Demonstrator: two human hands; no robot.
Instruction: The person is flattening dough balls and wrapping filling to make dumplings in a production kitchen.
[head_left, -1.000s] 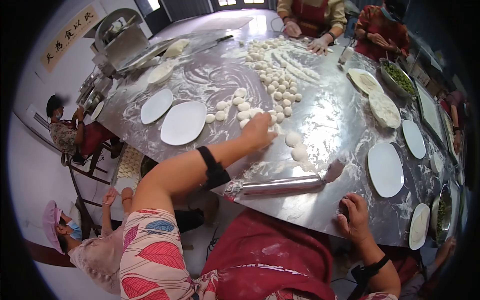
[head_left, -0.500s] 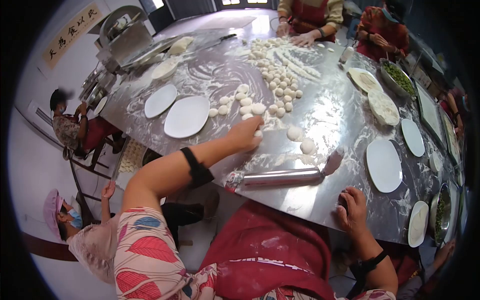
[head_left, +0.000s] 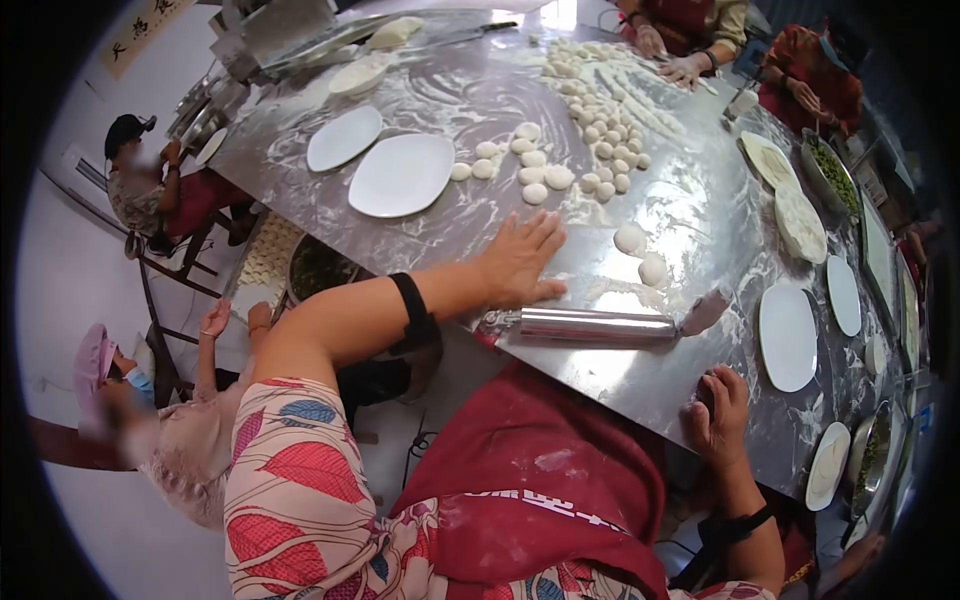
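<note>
My left hand lies palm down over the steel table, fingers spread, just left of the metal rolling pin. Whatever may be under its palm is hidden. Two dough balls sit on the floured metal to its right, and a loose group of dough pieces lies beyond its fingertips. Near the table's front edge, my right hand rests with its fingers loosely bent and the thumb apart; I see nothing in it.
White plates stand on the left, others on the right. Many dough balls spread toward the back. A bowl of green filling stands at right. Co-workers sit or stand at left and behind the table. A knife lies at the back.
My left hand has opened from a curled grip near a dough ball to spread fingers. That ball no longer shows. The view has shifted, and my right hand stays by the edge.
</note>
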